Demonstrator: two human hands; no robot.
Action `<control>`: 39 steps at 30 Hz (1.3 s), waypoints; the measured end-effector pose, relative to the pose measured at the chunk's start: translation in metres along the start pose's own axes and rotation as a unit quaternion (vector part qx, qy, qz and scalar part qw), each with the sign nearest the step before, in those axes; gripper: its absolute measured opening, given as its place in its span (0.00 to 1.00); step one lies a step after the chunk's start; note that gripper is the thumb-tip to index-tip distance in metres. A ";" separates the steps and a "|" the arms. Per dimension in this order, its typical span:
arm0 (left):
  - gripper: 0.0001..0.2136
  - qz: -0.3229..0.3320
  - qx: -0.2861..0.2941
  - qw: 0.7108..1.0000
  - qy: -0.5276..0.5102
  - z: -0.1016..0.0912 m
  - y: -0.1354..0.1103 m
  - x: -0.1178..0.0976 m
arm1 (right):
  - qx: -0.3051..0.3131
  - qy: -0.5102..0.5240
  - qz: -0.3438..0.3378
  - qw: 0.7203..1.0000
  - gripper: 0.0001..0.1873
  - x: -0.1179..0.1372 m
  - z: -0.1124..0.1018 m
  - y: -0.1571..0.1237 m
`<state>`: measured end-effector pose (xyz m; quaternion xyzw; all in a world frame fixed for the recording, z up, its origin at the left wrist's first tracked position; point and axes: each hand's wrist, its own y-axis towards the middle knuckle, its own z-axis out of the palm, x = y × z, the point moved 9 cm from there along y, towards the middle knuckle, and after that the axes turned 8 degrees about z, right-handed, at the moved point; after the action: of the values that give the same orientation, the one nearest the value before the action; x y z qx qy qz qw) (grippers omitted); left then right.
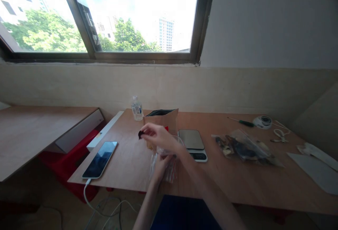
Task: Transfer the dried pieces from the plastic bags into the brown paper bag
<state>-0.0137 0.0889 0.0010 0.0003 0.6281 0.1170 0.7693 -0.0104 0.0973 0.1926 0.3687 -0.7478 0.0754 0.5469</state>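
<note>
My right hand (155, 135) reaches across to the left with thumb and fingers pinched on a small dark piece (141, 135), whose kind I cannot make out. Below it, my left hand (160, 166) is closed at a clear plastic bag (153, 163), its fingertips partly hidden. Clear zip bags with red stripes (171, 174) lie right beside that hand. Just behind my hands stands a brown paper pouch (169, 117), its top gaping. A kitchen scale (191, 139) sits to the right, partly covered by my right forearm.
On the left lie a phone (100, 159) and its white charging cable (86, 191). A plastic bottle (137, 108) stands at the back. To the right are a clear bag of mixed pieces (245, 147), a screwdriver (245, 122), a white dome camera (262, 121) and white sheets (314, 172).
</note>
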 end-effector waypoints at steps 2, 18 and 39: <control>0.13 0.008 0.035 0.999 -0.035 0.010 -0.002 -0.007 | -0.123 -0.052 -0.041 0.990 0.09 0.023 -0.050 0.002; 0.17 0.027 0.047 0.995 -0.084 0.014 -0.006 -0.017 | -0.254 -0.215 -0.059 0.941 0.12 0.007 -0.106 -0.016; 0.22 0.014 0.027 0.993 -0.112 0.011 -0.001 -0.007 | 0.052 -0.030 0.217 0.974 0.25 -0.115 -0.051 -0.087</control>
<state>-0.0046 0.0881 0.0101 0.0426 0.5410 0.1101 0.8327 0.0981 0.1153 0.0868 0.2276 -0.8210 0.2206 0.4749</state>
